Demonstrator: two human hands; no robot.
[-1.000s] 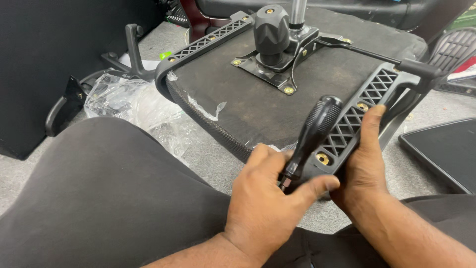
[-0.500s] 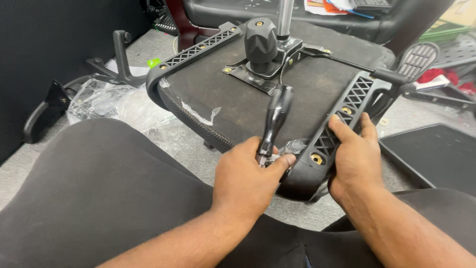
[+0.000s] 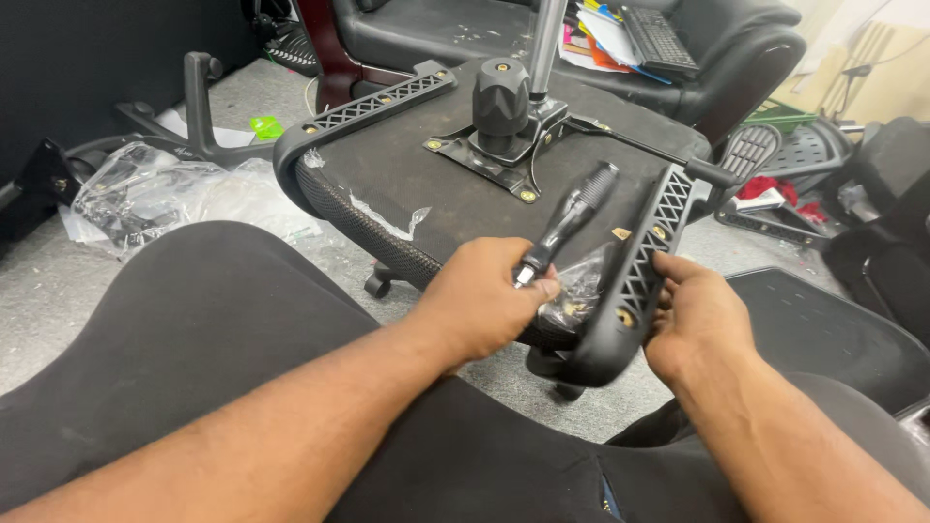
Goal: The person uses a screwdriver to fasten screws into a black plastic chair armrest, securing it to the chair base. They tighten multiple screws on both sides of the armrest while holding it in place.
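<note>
Nearest to us, our two forearms reach out over our dark-trousered lap. Our left hand (image 3: 484,305) is curled shut around the lower end of a black screwdriver (image 3: 570,221), whose ribbed handle sticks up and away to the right while its metal tip sits hidden under our fingers. Our right hand (image 3: 693,315) is closed over the edge of a black latticed armrest bracket (image 3: 635,281), thumb on top, fingers wrapped beneath. Between both hands a small clear plastic bag (image 3: 572,295) is pressed against the bracket.

The bracket is fixed to an upside-down office chair seat (image 3: 407,184), lying just past our knees. The seat looks bulky and stiff, likely heavy, with a mesh rim; the rigid brackets along its sides seem the surest places to grip. The screwdriver looks light, its ribbed handle offering a firm hold.

Further off, a tilt mechanism (image 3: 499,116) with a metal post rises from the seat. Crumpled plastic wrap (image 3: 155,194) lies on the grey floor (image 3: 58,320) at left, and other black chair parts sit beyond.
</note>
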